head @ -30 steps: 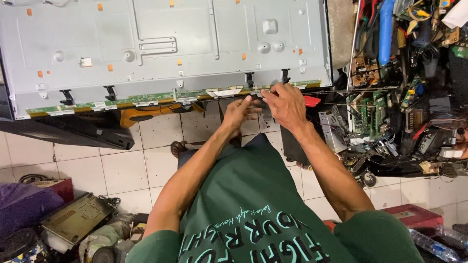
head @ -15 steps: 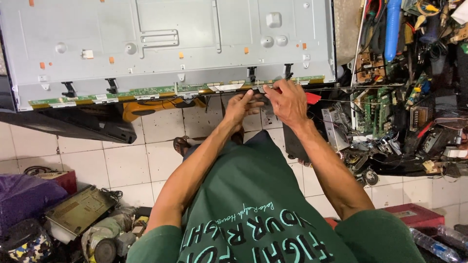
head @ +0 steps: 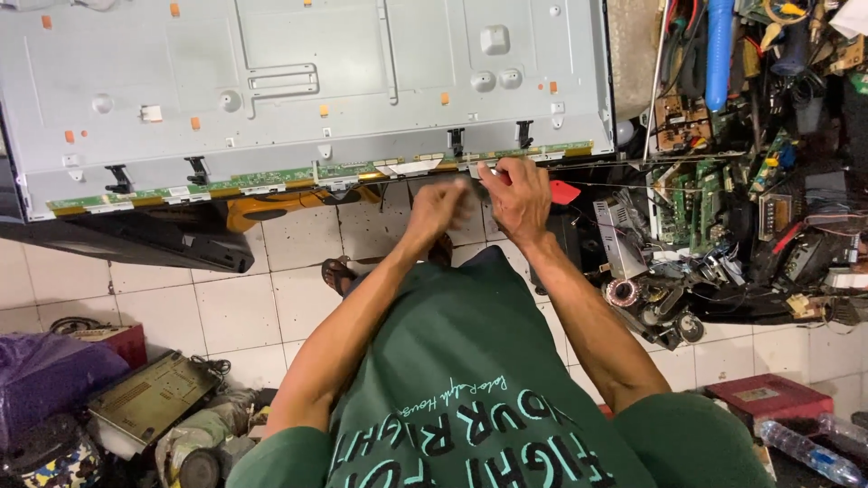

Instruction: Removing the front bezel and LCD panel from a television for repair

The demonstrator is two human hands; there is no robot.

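A large grey metal screen back panel [head: 298, 90] lies across the top, with a narrow green circuit strip [head: 271, 178] along its near edge. My right hand [head: 517, 194] rests on that edge, fingers curled onto the strip near a black clip [head: 524, 134]. Whether it pinches anything small is hidden. My left hand [head: 440, 206] is just below the edge, blurred, fingers loosely closed, apart from the strip. A green shirt and both forearms fill the lower middle.
A heap of circuit boards, wires and parts [head: 723, 199] fills the right side. A red box [head: 768, 402] and a plastic bottle [head: 805, 447] lie lower right. A purple bag [head: 45, 380] and a metal chassis [head: 149, 402] sit lower left on the white tiled floor [head: 226, 307].
My left hand has drawn back from the panel's edge toward me and is blurred. My right hand stays on the edge.
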